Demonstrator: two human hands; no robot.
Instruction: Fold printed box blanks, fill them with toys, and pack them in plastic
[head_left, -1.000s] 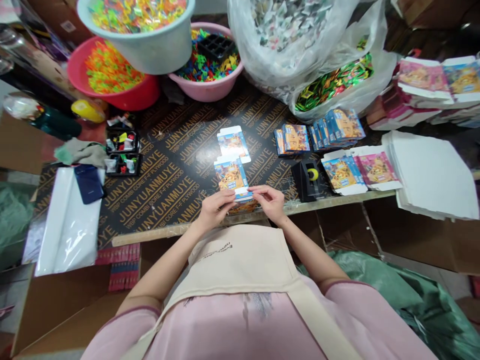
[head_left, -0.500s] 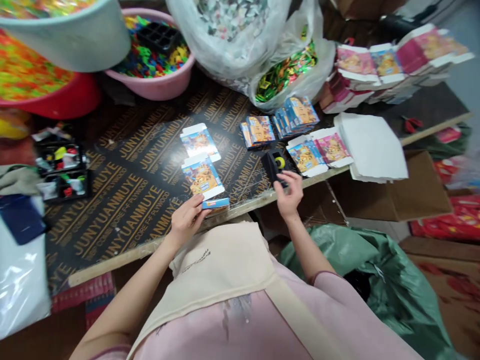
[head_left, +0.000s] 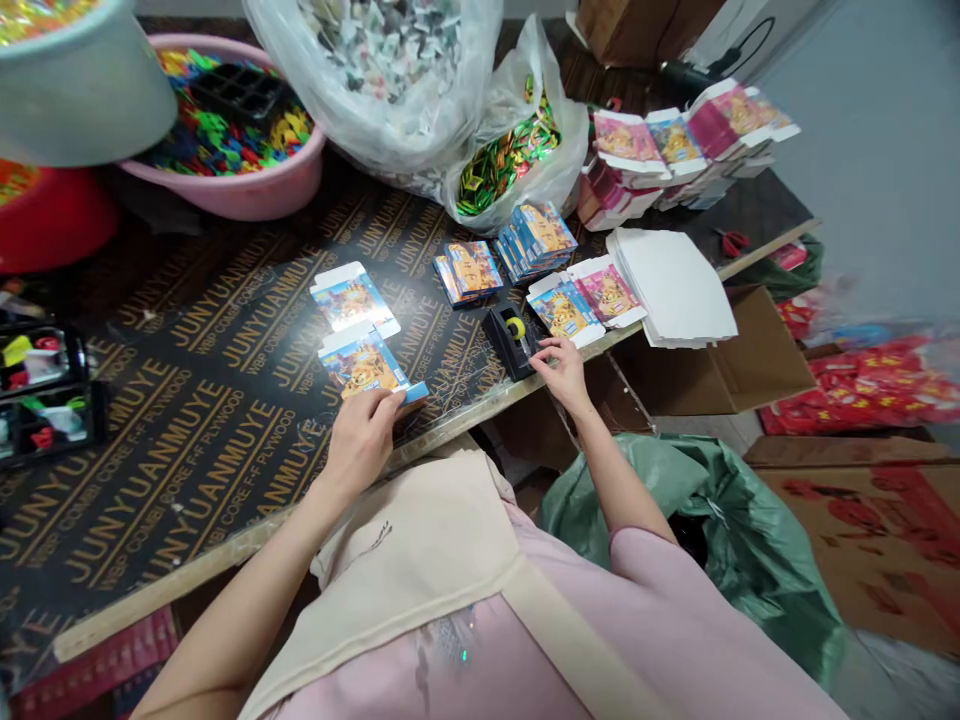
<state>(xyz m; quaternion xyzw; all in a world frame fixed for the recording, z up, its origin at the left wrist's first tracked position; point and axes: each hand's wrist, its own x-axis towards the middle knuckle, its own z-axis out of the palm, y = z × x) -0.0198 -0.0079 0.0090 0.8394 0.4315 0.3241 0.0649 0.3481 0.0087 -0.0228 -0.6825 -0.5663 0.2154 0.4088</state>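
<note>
My left hand (head_left: 365, 432) is closed on a blue printed carton (head_left: 361, 366) near the table's front edge, its fingers over the folded blue flap. A second flat carton (head_left: 354, 300) lies just behind it. My right hand (head_left: 559, 372) has its thumb and forefinger pinched at the front end of a black tape dispenser (head_left: 511, 340) with a yellow roll; any tape between the fingertips is too small to make out. Small stacks of blue boxes (head_left: 469, 270) stand behind the dispenser, and flat blue and pink cartons (head_left: 566, 308) lie to its right.
White sheets (head_left: 671, 285) are piled at the right, before stacked pink cartons (head_left: 626, 140). Clear bags (head_left: 390, 130) and a pink basin (head_left: 247, 190) line the back. Black trays (head_left: 49, 395) sit far left. A green bag (head_left: 757, 560) hangs below the table at right.
The view has swung right, so the table things sit further left. My right fingers have drawn together at the dispenser's front end. My left hand still holds the carton.
</note>
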